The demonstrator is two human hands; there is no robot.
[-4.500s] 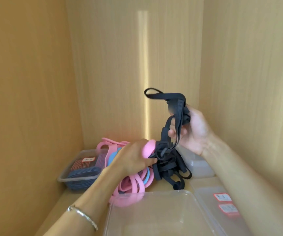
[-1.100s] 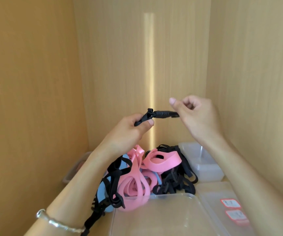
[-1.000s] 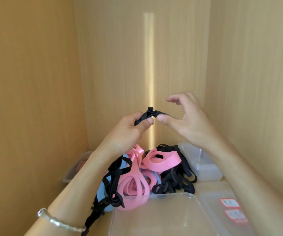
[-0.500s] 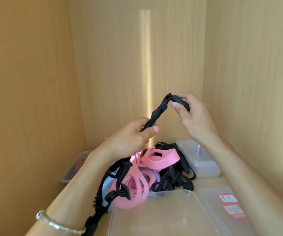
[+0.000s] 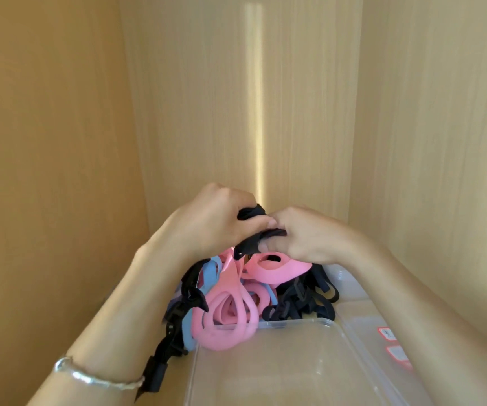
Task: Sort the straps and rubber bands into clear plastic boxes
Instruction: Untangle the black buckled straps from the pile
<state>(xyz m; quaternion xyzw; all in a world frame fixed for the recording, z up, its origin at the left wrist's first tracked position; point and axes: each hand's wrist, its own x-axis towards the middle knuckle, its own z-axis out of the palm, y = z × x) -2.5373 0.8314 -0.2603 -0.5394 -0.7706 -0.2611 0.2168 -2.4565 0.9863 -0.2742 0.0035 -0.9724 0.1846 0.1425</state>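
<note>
Two hands meet above the heap. The left hand (image 5: 207,227) and the right hand (image 5: 309,238) both curl tight round one black strap (image 5: 251,213), bunching it between them, likely to fold it small enough for a box. It is flat woven webbing, limp, and its tail drops past the left forearm to a hard plastic buckle (image 5: 155,373). Beneath, toward the back of the shelf, smooth rubbery pink bands (image 5: 227,320) loop through blue bands (image 5: 211,272) and more tangled straps (image 5: 298,303). The clear box (image 5: 265,326), glossy and thin-walled, sits at the shelf's front edge with its far rim against the pink loops.
</note>
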